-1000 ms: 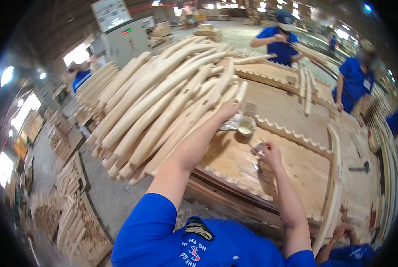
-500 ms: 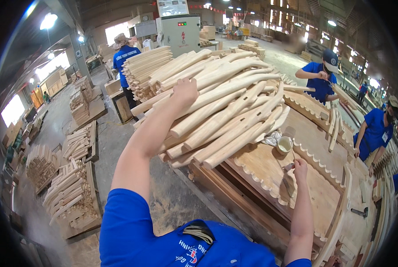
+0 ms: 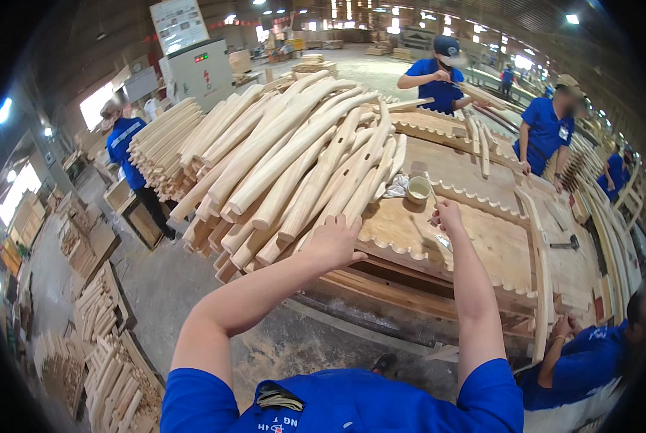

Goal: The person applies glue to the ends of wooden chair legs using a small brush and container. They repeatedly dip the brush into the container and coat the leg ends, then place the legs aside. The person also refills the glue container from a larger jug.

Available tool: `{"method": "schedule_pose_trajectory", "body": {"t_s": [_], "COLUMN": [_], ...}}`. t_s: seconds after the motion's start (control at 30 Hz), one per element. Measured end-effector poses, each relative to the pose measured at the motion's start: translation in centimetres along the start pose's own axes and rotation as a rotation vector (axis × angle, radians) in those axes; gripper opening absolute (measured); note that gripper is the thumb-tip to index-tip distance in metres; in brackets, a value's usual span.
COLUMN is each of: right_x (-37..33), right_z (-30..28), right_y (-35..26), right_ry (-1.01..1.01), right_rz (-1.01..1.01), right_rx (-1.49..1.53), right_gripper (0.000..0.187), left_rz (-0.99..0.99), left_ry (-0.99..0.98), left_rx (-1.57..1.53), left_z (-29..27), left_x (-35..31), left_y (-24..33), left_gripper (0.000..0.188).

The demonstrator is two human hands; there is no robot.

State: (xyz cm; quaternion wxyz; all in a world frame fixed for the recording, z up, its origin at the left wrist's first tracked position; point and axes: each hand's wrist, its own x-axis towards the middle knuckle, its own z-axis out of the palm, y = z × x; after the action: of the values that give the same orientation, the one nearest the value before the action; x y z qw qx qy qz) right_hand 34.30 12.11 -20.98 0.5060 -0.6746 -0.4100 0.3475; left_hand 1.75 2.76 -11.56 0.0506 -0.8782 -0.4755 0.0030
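A large heap of pale, curved wooden pieces (image 3: 294, 173) lies on the workbench, several with small slots cut in them. Against its near end rests my left hand (image 3: 335, 242), fingers stretched over the wood and thumb apart. To the right, my right hand (image 3: 447, 216) is closed around a thin-handled tool (image 3: 434, 196); its kind is too small to tell. Just beyond that hand stands a whitish cup (image 3: 418, 190) with pale contents. A crumpled white rag (image 3: 395, 188) lies between the cup and the heap.
Scalloped wooden racks (image 3: 474, 198) run along the bench, with a hammer (image 3: 565, 243) at the right. Co-workers in blue stand across the bench (image 3: 442, 83), at the right (image 3: 547, 130), at near right (image 3: 583, 357) and far left (image 3: 124, 144). Stacked wood (image 3: 113, 382) sits on the floor.
My left hand has left the top of the heap and come down to its near end. The right hand keeps the tool beside the cup. The view has turned right.
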Motion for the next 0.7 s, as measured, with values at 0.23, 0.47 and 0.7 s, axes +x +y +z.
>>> {"method": "schedule_pose_trajectory", "body": {"t_s": [0.23, 0.47, 0.7], "right_x": [-2.3, -3.2, -5.4], "right_z": [-0.6, -3.7, -8.4], "right_y": [-2.9, -2.2, -0.2], "right_ry": [0.079, 0.048, -0.02], "right_rz": [-0.073, -0.105, -0.161], "right_rx": [-0.114, 0.049, 0.12], "right_gripper": [0.012, 0.013, 0.013], "left_rz": [-0.222, -0.532, -0.621], "left_ry": [0.004, -0.078, -0.159], "left_rx": [-0.093, -0.192, -0.481], "left_z": [2.6, 2.7, 4.4], "left_x": [6.4, 7.4, 7.4], "left_y": [-2.7, -0.7, -2.6], "left_gripper": [0.047, 0.056, 0.071]}}
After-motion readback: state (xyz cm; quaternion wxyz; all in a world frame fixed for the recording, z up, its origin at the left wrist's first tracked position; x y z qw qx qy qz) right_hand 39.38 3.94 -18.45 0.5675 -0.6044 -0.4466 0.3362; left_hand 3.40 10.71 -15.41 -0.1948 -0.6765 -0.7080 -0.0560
